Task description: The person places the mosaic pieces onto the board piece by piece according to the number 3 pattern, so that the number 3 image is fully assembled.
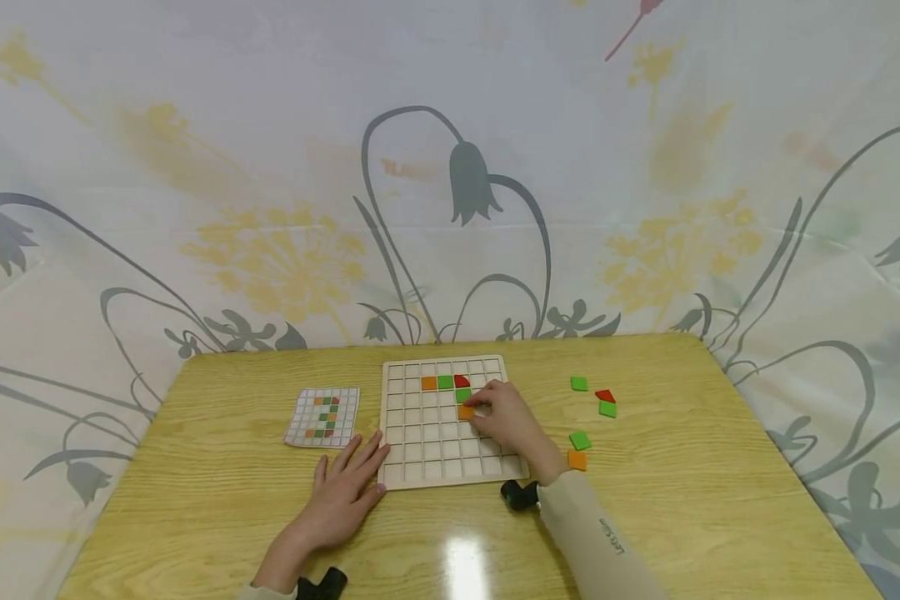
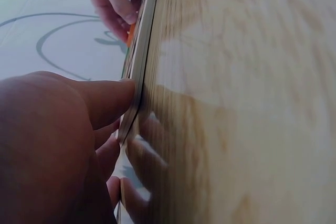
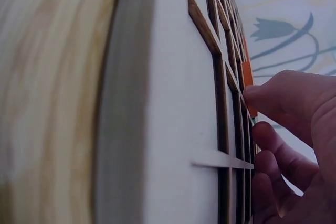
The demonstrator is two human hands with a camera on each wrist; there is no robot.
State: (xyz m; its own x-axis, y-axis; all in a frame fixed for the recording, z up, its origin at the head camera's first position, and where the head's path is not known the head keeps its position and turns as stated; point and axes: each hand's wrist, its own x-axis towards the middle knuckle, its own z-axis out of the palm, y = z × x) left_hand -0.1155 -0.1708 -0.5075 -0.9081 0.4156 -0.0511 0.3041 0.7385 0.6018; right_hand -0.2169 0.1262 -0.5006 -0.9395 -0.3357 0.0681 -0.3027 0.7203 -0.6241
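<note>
A pale wooden grid board (image 1: 420, 457) lies mid-table, with an orange square tile (image 1: 429, 383), a green tile (image 1: 446, 382), a red quarter-round tile (image 1: 461, 381) and a second green tile (image 1: 462, 396) in its cells. Below that green tile, my right hand (image 1: 506, 419) pinches another orange square tile (image 3: 248, 80) at the grid, its thumb (image 3: 262, 98) against the tile. My left hand (image 1: 342, 497) rests with fingers spread on the table at the board's left edge. In the left wrist view, the left thumb (image 2: 113, 95) touches the board's edge.
A paper pattern card (image 1: 322, 417) with a coloured grid lies left of the board. To the right are loose tiles: several green ones (image 1: 579, 383), a red one (image 1: 605, 396) and an orange one (image 1: 577, 460). A flower-printed cloth (image 1: 300, 167) hangs behind the wooden table (image 1: 217, 467).
</note>
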